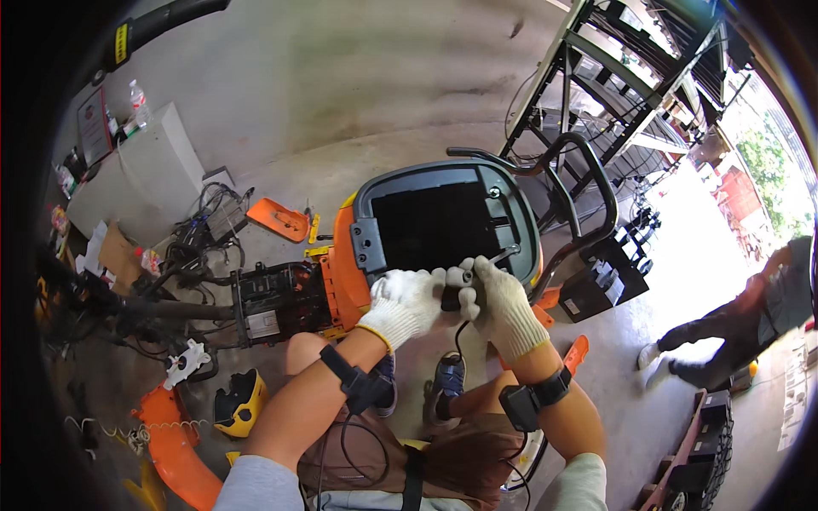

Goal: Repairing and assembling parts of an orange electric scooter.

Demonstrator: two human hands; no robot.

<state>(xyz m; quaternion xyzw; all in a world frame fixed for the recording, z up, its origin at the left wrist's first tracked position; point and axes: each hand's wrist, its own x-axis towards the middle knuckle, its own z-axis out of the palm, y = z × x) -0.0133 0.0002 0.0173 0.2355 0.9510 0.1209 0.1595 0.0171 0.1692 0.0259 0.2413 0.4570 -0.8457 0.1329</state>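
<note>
Two strapped forearms (313, 402), two gloved hands (411, 302), fingers curled, grip unclear, near edge of one dark-rimmed box (516, 203), floor (620, 353) rightward

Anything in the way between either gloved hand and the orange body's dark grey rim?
Nothing visible: the left hand and right hand are close together at the near side of the rim, with no object seen blocking them. Exact contact is hidden.

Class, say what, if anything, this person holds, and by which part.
The left hand and right hand seem to pinch a small round part; exactly where cannot be told.
</note>
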